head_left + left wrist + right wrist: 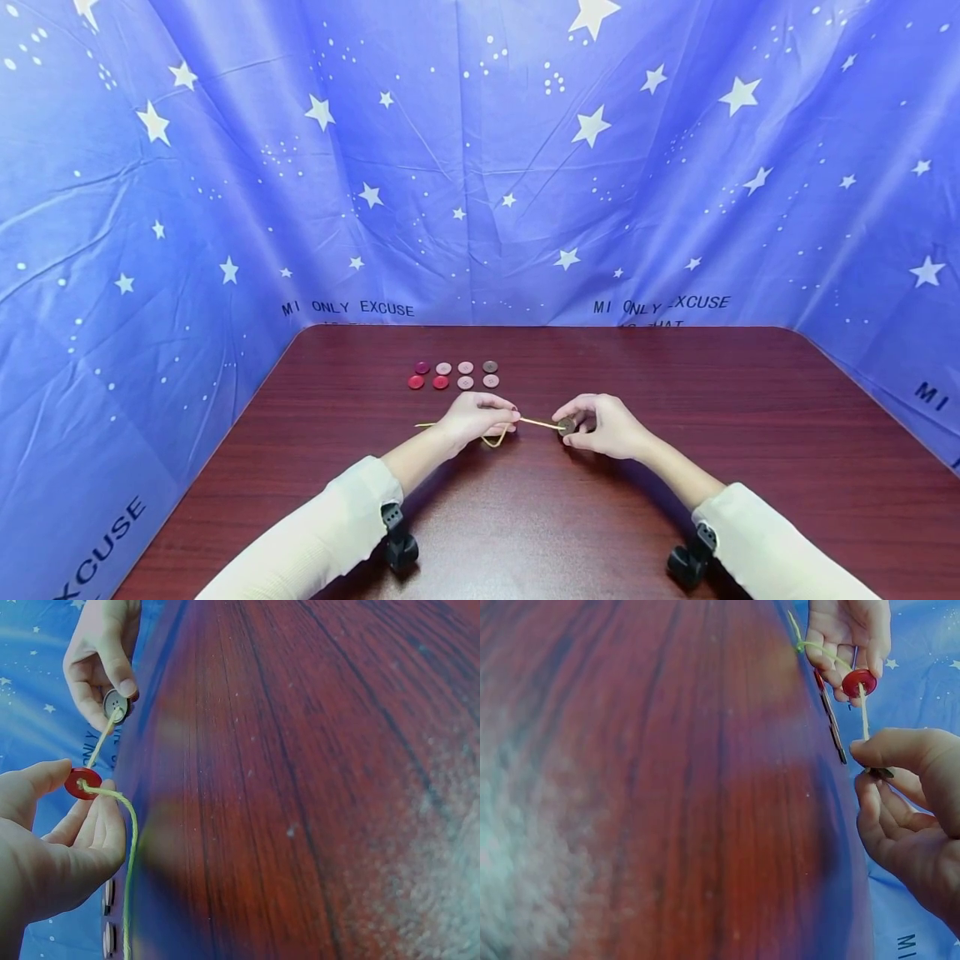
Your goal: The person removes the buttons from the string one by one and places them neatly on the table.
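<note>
A yellow string [542,423] runs taut between the two hands above the table. My left hand [480,417] pinches a red button [82,784] by its edge, and the string passes through it. Beyond the red button the string's loose end hangs down in the left wrist view and forms a bend below the left hand in the head view. In my right hand [603,427], thumb and fingers hold a grey-brown button [116,706] with several holes, the string attached at its face. The right wrist view shows this dark button [880,772] nearly edge-on, mostly hidden by the fingers.
Several buttons lie in two rows behind the left hand: a dark red one [422,367], red ones [416,382], pale pink ones [466,383] and a brown one [490,367]. A dark red wooden table [525,517] lies underneath, with a blue starry curtain [465,167] around it.
</note>
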A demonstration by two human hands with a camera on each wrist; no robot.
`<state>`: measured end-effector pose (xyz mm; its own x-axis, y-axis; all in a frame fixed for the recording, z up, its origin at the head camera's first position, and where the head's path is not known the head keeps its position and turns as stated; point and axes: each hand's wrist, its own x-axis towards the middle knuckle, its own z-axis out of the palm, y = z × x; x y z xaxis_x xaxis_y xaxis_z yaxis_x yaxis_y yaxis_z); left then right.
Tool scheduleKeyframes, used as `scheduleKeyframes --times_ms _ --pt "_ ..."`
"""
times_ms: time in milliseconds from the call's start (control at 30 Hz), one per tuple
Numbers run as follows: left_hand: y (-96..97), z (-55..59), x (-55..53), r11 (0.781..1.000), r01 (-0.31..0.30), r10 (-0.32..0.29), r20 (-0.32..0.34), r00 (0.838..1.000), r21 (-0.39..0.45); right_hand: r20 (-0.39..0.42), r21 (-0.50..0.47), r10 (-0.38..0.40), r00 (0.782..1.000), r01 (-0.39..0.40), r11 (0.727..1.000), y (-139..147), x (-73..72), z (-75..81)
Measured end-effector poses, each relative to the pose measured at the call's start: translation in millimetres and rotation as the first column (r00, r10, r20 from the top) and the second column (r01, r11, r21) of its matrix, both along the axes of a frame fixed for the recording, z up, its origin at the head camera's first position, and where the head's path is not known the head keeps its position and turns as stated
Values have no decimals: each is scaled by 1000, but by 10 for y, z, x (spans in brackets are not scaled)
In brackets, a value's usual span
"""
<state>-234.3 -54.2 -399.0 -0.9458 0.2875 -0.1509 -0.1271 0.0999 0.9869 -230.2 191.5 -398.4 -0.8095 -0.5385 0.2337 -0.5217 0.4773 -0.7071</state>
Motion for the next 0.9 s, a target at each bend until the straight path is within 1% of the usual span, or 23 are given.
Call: scheduleKeyframes --times_ms 100,267,500,633,900 --pt "-3 -3 -4 1000 0 0 2 1000 -1 28 -26 4 1000 -4 1000 7 1 4" --pt "-8 -14 -3 1000 0 0 -2 1000 0 24 -40 -6 1000 7 999 15 1 18" --pt "-9 -44 -2 1000 1 -1 -3 1000 5 59 -65 -33 998 37 997 9 17 15" --pt "-16 -40 2 1000 1 -1 0 1000 0 39 -49 -41 998 43 998 11 18 5" --pt "-45 12 9 1000 -5 5 5 1000 -10 -7 -28 -60 998 60 998 15 -6 -11"
